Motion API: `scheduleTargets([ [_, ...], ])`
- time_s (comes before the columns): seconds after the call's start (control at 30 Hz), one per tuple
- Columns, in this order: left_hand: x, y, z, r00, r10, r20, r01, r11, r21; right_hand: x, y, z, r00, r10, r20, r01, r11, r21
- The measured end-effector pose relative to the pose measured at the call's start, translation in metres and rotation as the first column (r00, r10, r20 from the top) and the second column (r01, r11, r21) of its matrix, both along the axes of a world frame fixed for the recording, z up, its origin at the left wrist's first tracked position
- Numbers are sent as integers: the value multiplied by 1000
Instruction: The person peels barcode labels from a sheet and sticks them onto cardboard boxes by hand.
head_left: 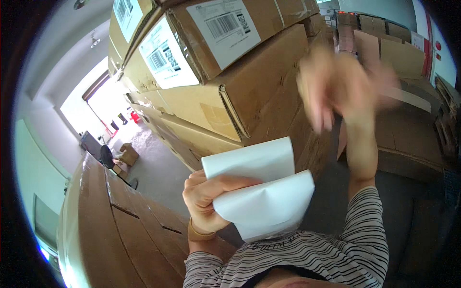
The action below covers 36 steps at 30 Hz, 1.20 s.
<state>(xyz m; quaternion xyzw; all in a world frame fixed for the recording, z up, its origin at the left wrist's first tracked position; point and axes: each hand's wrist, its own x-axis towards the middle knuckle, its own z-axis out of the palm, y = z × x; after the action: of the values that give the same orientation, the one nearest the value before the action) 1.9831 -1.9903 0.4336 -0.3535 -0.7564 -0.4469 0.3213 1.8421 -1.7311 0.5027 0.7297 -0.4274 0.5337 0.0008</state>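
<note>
My left hand (204, 199) is closed around a folded wad of white paper sheets (266, 204), held in front of my chest. The sheets bend into two layers, with my thumb and fingers between and around them. My right hand (338, 89) is raised beside the stacked cardboard cartons (269, 91), smeared by motion; whether it holds anything is unclear. White barcode labels stick to the upper cartons: one label (224, 30) on the side near me, another label (168, 57) round the corner.
A row of tall cardboard (125, 225) runs along my left. Open cartons and loose cardboard flaps (403, 57) lie to the right. Down the aisle on the left stand a small open box (127, 154) and a dark round-topped object (106, 156), before a bright doorway.
</note>
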Motion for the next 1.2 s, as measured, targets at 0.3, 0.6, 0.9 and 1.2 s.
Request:
scheduleTargets([
  [0.3,-11,26,-32,954,-299,9,298,944,-141,128,22,-57,418,-880,-226,854,465,-234],
  [0.6,-34,102,-93,953,-192,234,225,967,-120,143,123,-111,534,-838,113,828,545,130],
  [0.9,-8,106,-73,989,-144,31,147,980,-135,133,86,-179,468,-810,352,860,510,31],
  [1.2,13,39,-51,951,-251,-181,204,948,-244,152,33,-108,481,-873,-80,843,486,-229],
])
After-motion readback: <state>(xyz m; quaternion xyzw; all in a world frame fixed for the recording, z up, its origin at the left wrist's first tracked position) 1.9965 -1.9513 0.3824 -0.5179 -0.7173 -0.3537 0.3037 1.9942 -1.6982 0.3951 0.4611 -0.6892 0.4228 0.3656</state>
